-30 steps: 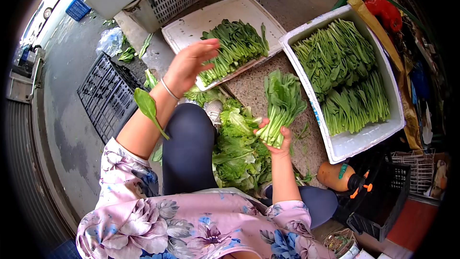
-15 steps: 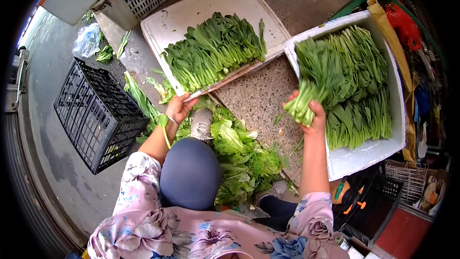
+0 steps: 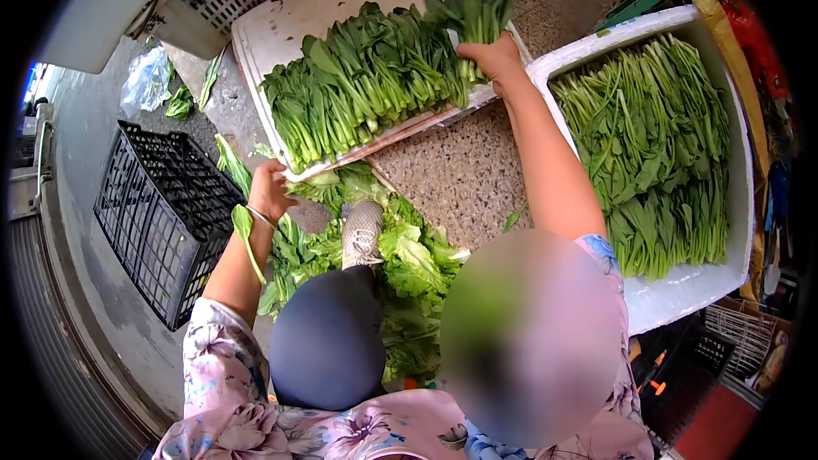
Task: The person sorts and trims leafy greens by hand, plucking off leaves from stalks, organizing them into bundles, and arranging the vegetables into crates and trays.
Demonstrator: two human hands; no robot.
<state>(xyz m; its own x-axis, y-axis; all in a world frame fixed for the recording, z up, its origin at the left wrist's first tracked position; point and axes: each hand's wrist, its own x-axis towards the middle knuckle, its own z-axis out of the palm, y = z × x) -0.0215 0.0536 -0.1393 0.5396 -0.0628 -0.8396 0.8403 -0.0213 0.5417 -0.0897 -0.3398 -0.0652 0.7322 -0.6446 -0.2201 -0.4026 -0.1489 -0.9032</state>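
A right hand [image 3: 497, 60] wraps its fingers around the stems of one bunch of leafy greens [image 3: 473, 13], held with its leaves pointing away at the right end of a white shallow tray [image 3: 281, 25]. The left hand [image 3: 271, 194] bends its fingers at the tray's near left corner; whether they pinch the rim cannot be told.

Too hard a squeeze could bruise the tender stems, and too loose a hold could let single stalks slide out. With the bunch so near the tray's right edge, a release too far over might send it off the side; a knock at the near left corner could disturb the stalks already lined up.

One row of greens [image 3: 349, 89] lies on the tray, its stalks too crowded to count. In front of the tray, one mesh shoe [image 3: 362, 234] stands amid uncounted loose leaves [image 3: 417, 268]. Right of the tray, one foam box [image 3: 669, 294] holds two rows of stalks [image 3: 648, 119]. Left of it are one black plastic crate [image 3: 189, 238] and one clear plastic bag [image 3: 146, 81].
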